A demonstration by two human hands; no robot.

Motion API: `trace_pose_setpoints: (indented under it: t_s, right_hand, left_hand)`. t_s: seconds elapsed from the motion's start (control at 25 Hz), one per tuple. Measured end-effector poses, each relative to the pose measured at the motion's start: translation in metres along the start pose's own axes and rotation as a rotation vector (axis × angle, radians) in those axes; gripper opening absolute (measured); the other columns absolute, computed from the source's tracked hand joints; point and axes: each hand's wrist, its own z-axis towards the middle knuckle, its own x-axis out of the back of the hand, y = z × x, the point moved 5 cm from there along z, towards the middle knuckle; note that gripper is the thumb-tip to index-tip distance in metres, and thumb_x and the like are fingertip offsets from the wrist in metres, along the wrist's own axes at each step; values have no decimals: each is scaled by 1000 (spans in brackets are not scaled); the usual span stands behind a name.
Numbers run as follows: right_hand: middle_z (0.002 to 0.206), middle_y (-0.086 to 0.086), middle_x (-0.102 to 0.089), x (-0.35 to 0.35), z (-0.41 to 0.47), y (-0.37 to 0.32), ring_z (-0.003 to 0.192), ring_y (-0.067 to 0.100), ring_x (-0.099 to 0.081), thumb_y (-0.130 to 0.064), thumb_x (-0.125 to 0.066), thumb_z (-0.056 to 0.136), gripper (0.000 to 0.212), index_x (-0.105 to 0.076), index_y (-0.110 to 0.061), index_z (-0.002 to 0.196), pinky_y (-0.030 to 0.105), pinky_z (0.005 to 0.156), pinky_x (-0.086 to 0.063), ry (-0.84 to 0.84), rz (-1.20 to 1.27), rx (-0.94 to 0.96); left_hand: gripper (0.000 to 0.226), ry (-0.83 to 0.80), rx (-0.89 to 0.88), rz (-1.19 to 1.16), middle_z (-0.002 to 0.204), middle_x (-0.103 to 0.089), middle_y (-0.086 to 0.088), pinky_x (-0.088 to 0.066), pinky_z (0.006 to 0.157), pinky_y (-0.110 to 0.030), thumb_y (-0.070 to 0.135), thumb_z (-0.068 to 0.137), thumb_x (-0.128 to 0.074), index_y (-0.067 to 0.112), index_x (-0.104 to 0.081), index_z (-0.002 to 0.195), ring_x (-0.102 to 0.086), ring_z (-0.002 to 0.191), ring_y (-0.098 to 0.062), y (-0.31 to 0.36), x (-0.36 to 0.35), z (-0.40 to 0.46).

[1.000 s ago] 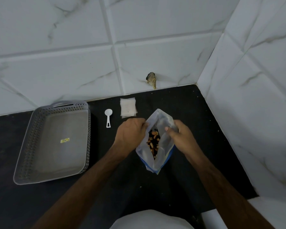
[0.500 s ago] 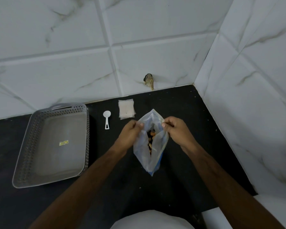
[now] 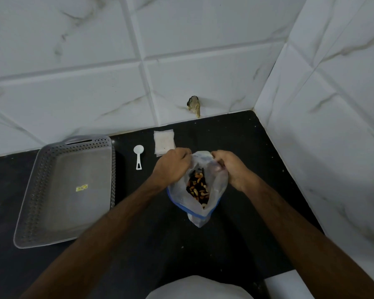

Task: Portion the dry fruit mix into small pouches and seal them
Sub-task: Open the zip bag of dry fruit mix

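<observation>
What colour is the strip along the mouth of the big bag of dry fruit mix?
Blue, on the clear bag; the head view shows it along the near rim.

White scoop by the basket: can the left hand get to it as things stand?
Probably yes, once freed: the white scoop lies alone on the counter, nothing between it and the left hand. But that hand grips the bag rim now.

Spoon point(image 3: 138, 156) between tray point(image 3: 41, 214) and pouches point(image 3: 164, 142)
</observation>
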Motion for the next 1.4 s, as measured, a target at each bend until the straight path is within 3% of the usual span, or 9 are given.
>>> trace_pose_setpoints:
  t_s: [0.16,0.28,0.36,0.52,0.68,0.84,1.04,1.24,1.4]
  right_hand:
    - [118,-2,-63,2,-7,-23,106,11,-64,-40,-65,96,40,-53,-33,133,33,89,-55,-109,-435,305]
    - [106,-10,-62,-3,-9,-33,95,5,-62,-36,-58,100,20,-61,-32,119,31,82,-55,62,-903,619]
    - [102,-6,-60,-4,-6,-35,91,7,-59,-33,-53,103,18,-67,-26,111,29,79,-51,134,-1003,577]
    - [101,7,-69,2,4,-31,90,16,-64,-24,-56,102,23,-73,-11,110,26,78,-51,-38,-554,229]
    - [123,16,-69,-7,9,-16,102,22,-66,-8,-55,101,29,-66,-5,127,34,90,-56,-139,92,38]
    - [126,8,-66,-1,-1,-10,111,20,-66,-15,-61,99,28,-63,-17,126,41,96,-55,-41,137,54]
    - [120,-3,-47,4,-30,-12,105,13,-54,-56,-68,87,56,-49,-25,130,36,90,-53,330,-998,239]
    - [114,3,-53,-13,-29,0,92,13,-58,-48,-62,94,48,-46,-18,128,29,74,-51,320,-1121,153]
    - [105,2,-60,-9,-18,15,92,15,-64,-31,-54,102,25,-54,-16,122,35,83,-58,255,-1066,56]
  left_hand:
    - [23,53,-63,54,81,-64,3,-41,61,-25,38,108,-40,21,-53,100,-60,70,-7,3,6,-5]
    - [19,83,-178,277,75,-58,6,-36,59,-27,35,108,-39,22,-50,99,-54,64,-7,9,7,-2]
    - [27,-17,-86,100,73,-57,6,-38,64,-28,29,108,-43,22,-55,85,-53,66,-7,8,5,2]
    - [18,-253,474,-1007,81,-61,-5,-44,75,-26,24,97,-62,13,-67,83,-57,73,-13,-18,-14,-1]
    - [28,-199,564,-1186,98,-72,-13,-53,87,-35,34,91,-70,8,-73,101,-69,87,-21,-28,-21,0]
    - [37,46,277,-654,116,-66,-7,-53,81,-28,47,98,-60,15,-65,117,-66,104,-20,-19,-3,-9]
    - [53,157,2,260,126,-50,-2,-53,92,-37,53,93,-63,21,-50,133,-54,110,-15,-19,13,-43]
    - [41,-73,138,504,98,-60,-1,-51,78,-34,55,102,-46,16,-52,113,-60,85,-16,-5,3,-40]
    - [20,-120,186,337,102,-65,-5,-56,80,-34,32,107,-43,17,-56,107,-64,86,-16,-20,-13,-39]
